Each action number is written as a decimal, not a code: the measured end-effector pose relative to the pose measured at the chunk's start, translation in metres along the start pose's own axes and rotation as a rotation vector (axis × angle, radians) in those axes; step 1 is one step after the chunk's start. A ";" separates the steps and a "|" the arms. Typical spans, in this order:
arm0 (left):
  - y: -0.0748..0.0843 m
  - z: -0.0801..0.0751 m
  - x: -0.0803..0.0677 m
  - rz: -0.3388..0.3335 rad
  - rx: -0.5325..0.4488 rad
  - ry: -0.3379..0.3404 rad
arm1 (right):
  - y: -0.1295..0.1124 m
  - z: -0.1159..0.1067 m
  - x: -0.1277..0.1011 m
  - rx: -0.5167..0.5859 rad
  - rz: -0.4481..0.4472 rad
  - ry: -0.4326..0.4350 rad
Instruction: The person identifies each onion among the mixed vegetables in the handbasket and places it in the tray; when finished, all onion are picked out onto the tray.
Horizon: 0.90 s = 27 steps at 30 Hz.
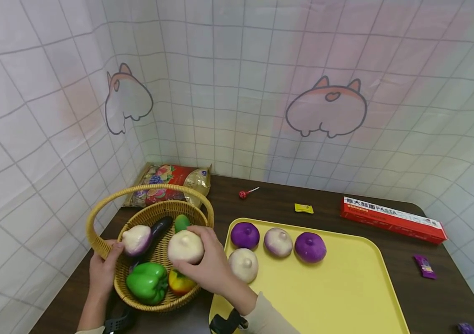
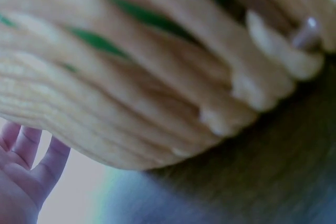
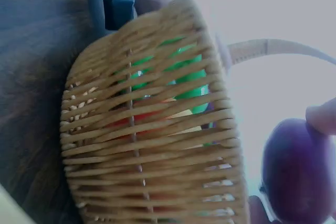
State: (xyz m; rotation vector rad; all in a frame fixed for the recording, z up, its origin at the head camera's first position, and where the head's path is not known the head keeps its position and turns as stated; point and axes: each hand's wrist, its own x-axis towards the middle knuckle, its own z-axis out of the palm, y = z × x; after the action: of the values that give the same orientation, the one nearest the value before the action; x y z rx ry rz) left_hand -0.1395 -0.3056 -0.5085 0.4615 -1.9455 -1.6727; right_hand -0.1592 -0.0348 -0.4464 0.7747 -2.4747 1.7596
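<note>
My right hand holds a round onion above the right side of a wicker basket. From above the onion looks creamy white; in the right wrist view its side is purple. At the basket's left edge, my left hand grips the rim by the foot of the handle, thumb on top. Inside the basket lie a white-and-purple onion, a dark eggplant, a green bell pepper, a yellow-red fruit and a green oval item.
A yellow tray right of the basket bears purple onions and whitish ones. Behind are a snack bag, a lollipop, a yellow candy and a pasta box. A purple-wrapped candy lies right.
</note>
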 end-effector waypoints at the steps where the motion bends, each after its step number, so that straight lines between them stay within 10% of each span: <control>1: 0.000 0.000 0.000 -0.001 -0.003 -0.002 | 0.000 -0.003 -0.004 0.007 -0.009 0.022; 27: 0.000 -0.001 0.001 0.009 -0.021 -0.012 | 0.026 -0.098 -0.057 -0.142 -0.081 0.324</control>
State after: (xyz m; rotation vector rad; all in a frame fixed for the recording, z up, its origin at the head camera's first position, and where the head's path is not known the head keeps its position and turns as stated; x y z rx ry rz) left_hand -0.1397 -0.3065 -0.5080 0.4357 -1.9336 -1.6923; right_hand -0.1463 0.0808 -0.4494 0.5233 -2.2878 1.5231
